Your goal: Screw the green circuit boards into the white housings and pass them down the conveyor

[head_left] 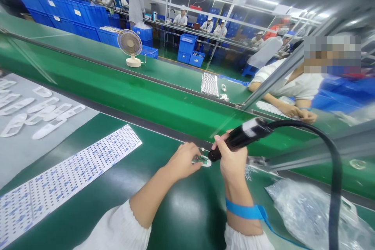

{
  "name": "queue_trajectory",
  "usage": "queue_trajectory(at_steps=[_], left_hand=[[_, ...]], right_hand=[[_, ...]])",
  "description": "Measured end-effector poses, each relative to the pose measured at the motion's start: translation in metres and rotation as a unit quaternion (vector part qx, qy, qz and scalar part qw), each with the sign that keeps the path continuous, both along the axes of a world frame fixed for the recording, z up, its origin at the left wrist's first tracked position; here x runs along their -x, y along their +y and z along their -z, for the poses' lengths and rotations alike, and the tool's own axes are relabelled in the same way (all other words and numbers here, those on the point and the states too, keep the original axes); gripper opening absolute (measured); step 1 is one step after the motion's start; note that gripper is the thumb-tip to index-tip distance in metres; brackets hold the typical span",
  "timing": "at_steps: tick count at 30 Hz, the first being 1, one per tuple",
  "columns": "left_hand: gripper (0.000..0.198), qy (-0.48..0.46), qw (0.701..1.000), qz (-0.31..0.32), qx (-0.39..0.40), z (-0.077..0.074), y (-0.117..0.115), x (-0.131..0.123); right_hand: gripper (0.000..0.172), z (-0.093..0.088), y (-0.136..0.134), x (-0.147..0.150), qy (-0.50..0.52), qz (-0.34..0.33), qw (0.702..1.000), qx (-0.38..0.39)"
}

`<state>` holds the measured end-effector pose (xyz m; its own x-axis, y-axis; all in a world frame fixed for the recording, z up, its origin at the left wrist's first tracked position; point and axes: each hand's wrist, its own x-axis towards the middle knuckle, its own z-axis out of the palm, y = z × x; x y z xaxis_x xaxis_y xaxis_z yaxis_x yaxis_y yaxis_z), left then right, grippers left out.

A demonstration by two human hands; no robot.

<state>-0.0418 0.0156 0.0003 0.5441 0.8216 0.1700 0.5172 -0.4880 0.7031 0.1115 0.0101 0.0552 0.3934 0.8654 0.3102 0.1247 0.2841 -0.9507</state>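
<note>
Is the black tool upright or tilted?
Tilted. In the right hand, the black tool slants, its back end higher in the picture, its nose low near the green circuit board.

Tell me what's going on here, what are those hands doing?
The person's left hand holds a small white part with a green circuit board on it. The right hand grips a black corded tool, its tip right by the part; whether they touch is hard to tell. A dotted sheet lies to the left.
</note>
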Motion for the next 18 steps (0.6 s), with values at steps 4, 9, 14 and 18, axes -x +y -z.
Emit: queue_trajectory(at_steps=[4,9,14,18], left_hand=[[0.017,-0.007,1.0,0.002,0.005,-0.002,-0.001,0.0],[0.016,-0.018,1.0,-0.007,0.005,0.004,0.0,0.0],[0.013,-0.04,0.999,-0.014,0.006,0.01,0.002,0.001],[0.01,-0.038,0.999,-0.025,-0.025,0.011,0.003,0.001]], right_hand=[[0.034,0.003,0.001,-0.001,0.012,0.004,1.0,-0.009],[0.037,-0.002,-0.001,-0.002,0.071,-0.023,0.997,-0.026],[0.037,-0.01,-0.001,-0.028,0.162,0.121,0.969,-0.143],[0.037,-0.003,0.0,-0.055,0.149,0.261,0.939,-0.164]])
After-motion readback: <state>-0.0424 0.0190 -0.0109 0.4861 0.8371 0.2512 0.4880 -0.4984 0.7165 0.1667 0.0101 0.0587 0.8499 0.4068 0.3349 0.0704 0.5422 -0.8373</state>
